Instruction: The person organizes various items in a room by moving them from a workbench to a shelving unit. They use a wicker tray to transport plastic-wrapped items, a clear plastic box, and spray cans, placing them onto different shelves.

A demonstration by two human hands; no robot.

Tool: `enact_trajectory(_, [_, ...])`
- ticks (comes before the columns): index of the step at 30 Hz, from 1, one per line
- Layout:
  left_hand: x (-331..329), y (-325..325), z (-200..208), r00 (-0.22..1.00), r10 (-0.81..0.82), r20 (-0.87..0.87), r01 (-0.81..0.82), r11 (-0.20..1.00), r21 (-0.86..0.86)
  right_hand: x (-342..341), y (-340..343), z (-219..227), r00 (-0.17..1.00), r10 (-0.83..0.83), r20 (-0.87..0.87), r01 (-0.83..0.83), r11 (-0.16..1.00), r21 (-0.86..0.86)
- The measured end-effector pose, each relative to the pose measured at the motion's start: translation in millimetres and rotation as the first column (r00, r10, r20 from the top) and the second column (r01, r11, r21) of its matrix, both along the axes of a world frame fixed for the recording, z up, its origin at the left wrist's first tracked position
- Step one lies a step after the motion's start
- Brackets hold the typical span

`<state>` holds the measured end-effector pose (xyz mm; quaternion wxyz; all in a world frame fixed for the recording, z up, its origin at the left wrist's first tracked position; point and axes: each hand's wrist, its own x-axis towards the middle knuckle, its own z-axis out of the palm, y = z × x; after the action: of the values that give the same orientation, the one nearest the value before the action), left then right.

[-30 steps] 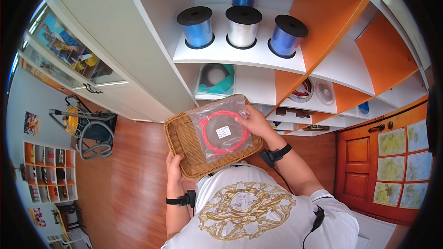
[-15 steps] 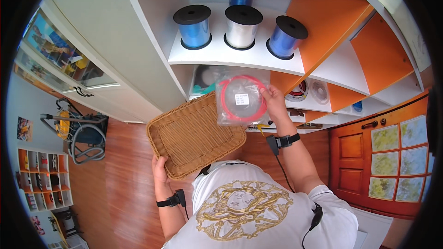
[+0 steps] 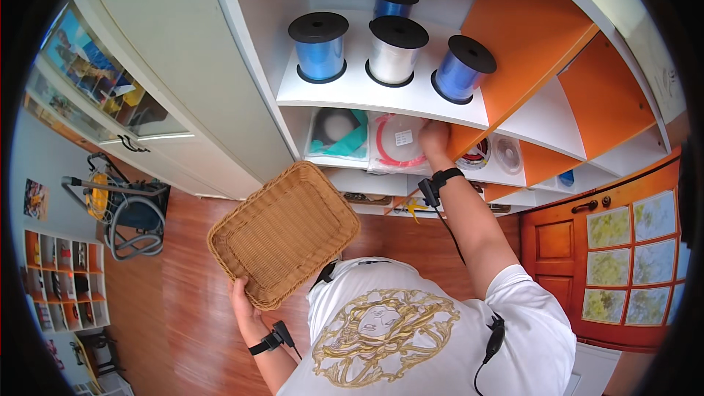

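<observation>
Below the white spool, a bagged red coil is being touched by the right hand, whose closure cannot be told; lower-left of the spool, a wicker basket is being clasped by the left hand.

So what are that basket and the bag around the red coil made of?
The basket: matte-looking brown wicker, or perhaps plastic imitation, judging by its woven strands. The bag: probably thin, smooth clear plastic, since the red coil shows through it.
</observation>
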<state>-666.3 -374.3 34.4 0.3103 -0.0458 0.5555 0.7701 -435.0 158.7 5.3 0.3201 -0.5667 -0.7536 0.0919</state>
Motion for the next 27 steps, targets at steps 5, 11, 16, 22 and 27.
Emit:
enact_trajectory(5, [5.5, -2.1, -0.2, 0.999, 0.034, -0.021, -0.033, 0.998, 0.055, -21.3, -59.5, 11.0, 0.975, 0.094, 0.203, -0.134, 0.972, 0.192])
enact_trajectory(11, [13.5, -0.1, 5.6, 0.998, 0.058, -0.014, -0.058, 0.998, 0.0, -10.2, -122.8, -19.2, 0.937, 0.19, 0.293, -0.202, 0.979, 0.012])
enact_trajectory(16, [6.6, 5.4, 7.5, 0.999, 0.021, -0.025, -0.022, 0.999, -0.031, -3.3, -116.9, -40.6, 0.939, 0.141, 0.313, -0.11, 0.987, -0.116])
enact_trajectory(22, [1.3, 13.8, 11.6, 1.0, -0.009, -0.014, 0.009, 1.0, -0.021, -8.4, -112.4, -37.8, 0.94, 0.113, 0.322, -0.074, 0.988, -0.132])
enact_trajectory(27, [-2.7, 13.1, 8.9, 0.999, -0.042, -0.014, 0.042, 0.999, 0.0, -12.0, -112.6, -33.4, 0.945, 0.097, 0.312, -0.043, 0.984, -0.175])
